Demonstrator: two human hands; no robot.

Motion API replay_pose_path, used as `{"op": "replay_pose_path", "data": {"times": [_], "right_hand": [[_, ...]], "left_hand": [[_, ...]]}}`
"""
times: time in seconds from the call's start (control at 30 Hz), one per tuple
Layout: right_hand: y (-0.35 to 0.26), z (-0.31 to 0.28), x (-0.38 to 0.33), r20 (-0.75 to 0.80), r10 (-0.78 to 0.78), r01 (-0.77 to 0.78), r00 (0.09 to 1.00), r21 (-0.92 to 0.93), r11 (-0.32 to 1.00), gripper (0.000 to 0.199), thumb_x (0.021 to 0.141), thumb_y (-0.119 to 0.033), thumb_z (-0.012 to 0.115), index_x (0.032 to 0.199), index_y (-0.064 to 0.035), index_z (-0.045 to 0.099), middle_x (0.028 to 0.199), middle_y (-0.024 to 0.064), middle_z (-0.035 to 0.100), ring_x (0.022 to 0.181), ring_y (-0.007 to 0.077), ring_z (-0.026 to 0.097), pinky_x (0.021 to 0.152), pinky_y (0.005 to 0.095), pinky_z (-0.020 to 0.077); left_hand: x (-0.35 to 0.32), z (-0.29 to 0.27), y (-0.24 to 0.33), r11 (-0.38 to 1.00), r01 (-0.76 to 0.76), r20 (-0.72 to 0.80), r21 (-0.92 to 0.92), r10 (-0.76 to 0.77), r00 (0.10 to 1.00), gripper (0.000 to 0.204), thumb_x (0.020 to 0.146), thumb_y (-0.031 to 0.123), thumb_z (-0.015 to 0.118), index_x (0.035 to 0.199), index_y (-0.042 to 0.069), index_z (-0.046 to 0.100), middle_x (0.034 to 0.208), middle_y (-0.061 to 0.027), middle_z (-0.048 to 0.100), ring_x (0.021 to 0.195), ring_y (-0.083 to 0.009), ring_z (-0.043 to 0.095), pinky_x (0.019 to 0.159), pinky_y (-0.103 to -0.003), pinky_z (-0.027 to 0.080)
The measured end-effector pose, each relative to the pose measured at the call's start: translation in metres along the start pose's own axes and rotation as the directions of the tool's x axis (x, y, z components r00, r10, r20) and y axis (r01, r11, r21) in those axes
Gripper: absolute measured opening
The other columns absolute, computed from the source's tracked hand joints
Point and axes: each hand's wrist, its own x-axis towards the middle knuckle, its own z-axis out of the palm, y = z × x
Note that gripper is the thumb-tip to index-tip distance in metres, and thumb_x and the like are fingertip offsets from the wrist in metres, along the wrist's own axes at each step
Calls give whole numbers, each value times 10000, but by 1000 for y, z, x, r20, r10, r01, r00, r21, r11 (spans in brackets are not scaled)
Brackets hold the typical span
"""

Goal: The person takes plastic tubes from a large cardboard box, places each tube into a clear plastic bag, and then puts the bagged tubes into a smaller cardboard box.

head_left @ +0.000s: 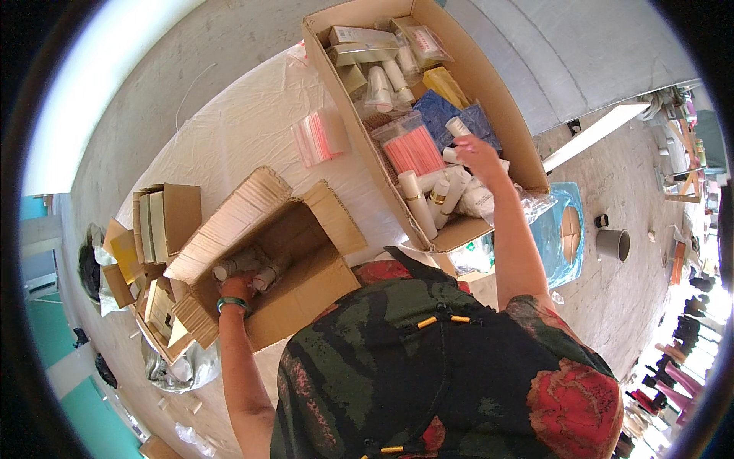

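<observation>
My left hand (238, 286), with a green bangle at its wrist, reaches into an open cardboard box (310, 291). Clear-wrapped bottles (265, 277) lie against it there, and its fingers are mostly hidden. Over on the right, my right hand (480, 157) is inside a larger carton (505, 92). Its fingers are closed around the lower end of a white bottle (457, 126). More white bottles with gold bands (417, 200) lie just below that hand. A clear bag of pink sticks (413, 147) is to its left.
The carton's far end holds flat boxes (363, 44), a yellow packet (445, 86) and a blue packet (440, 115). Another pink packet (317, 138) lies on the plastic-covered table (237, 115). Small cartons (164, 222) stand at left. A grey bin (612, 245) stands on the floor.
</observation>
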Motion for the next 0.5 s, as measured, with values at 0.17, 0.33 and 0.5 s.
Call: {"op": "replay_pose_path", "data": {"times": [0.17,0.33,0.5], "right_hand": [[-5,67,-7,275,14,30,961,-154,988,463,767,-223,664,1156,-21,515,1034,151,598,954,240,569,837,330,449],[-20,107,-19,294,-9,123,956,-370,921,693,718,-249,680,1302,-38,372,1161,226,534,1075,345,524,919,392,411],[-3,118,-11,318,-5,160,948,-463,872,782,699,-234,691,1366,-76,314,1319,208,436,1207,326,436,1017,373,333]], "left_hand": [[-4,-9,17,996,91,-23,1,-91,996,426,690,118,633,1098,243,629,1009,-129,634,948,-329,598,816,-410,486],[-3,-8,16,997,77,-27,22,-77,997,396,715,137,619,1099,235,627,1041,-140,623,968,-322,591,832,-405,480],[-2,-2,8,985,175,56,-10,-174,983,396,714,161,635,1102,241,626,1092,-140,608,998,-324,578,855,-418,469]]}}
